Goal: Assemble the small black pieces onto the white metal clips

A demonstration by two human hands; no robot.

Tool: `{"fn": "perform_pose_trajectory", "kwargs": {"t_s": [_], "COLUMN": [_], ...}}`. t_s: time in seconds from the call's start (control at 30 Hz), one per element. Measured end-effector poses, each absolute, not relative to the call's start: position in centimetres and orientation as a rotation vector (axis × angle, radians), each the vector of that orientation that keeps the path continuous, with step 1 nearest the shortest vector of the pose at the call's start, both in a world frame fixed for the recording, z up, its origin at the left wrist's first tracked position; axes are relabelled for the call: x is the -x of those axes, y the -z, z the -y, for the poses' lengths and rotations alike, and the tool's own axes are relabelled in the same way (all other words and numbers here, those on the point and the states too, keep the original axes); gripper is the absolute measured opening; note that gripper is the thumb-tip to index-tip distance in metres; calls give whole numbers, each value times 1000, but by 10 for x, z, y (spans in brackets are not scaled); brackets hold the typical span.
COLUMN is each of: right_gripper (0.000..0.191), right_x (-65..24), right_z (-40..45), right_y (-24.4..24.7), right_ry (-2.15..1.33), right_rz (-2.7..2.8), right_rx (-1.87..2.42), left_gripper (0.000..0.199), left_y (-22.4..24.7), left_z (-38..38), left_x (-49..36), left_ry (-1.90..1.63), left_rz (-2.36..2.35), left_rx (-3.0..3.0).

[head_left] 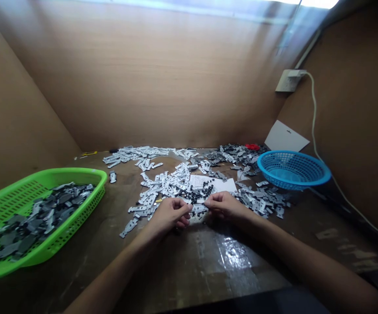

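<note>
My left hand (175,213) and my right hand (222,205) face each other over the middle of the work table, a small gap between their fingertips. Thumb and fingers are pinched together on both; whatever they hold is too small to make out. Just beyond them small black parts (205,189) lie scattered, partly on a white sheet of paper (228,185). Flat silvery metal pieces with holes (167,183) are heaped left of and behind the hands. More grey metal pieces (262,203) spread to the right of my right hand.
On the left stands a green basket (102,179) with dark grey plates inside. A blue basket (293,185) sits at the right, near a white card (285,137) and a cable (313,109). A red object (252,147) and a yellow tool (89,153) lie at the back.
</note>
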State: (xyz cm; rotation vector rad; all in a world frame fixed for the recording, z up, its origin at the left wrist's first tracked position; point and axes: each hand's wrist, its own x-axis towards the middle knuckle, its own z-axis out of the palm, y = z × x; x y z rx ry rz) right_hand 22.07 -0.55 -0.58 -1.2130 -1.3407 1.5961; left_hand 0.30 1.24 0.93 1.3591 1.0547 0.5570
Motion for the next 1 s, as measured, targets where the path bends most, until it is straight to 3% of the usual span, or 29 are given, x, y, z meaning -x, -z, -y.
{"fn": "perform_pose_trajectory", "kwargs": {"t_s": [0.47, 0.57, 0.73, 1.0], "right_gripper": [40, 37, 15, 17], "right_x": [-216, -217, -216, -200], "right_z": [6, 6, 10, 12], "right_y": [5, 1, -2, 5], "right_ry": [-1539, -1275, -607, -284], "right_rz": [1373, 1439, 1891, 2353], "right_rx": [1258, 1302, 1288, 1139], "left_gripper": [37, 35, 30, 28], "left_y": [-7, -10, -17, -22], "left_z": [-12, -14, -22, -27], "left_x": [-1, 1, 11, 18], "left_ry": [-529, -572, -736, -837], "left_rz": [-1027, -1024, -1046, -1031], "left_rx": [-1224, -1178, -1086, -1030]}}
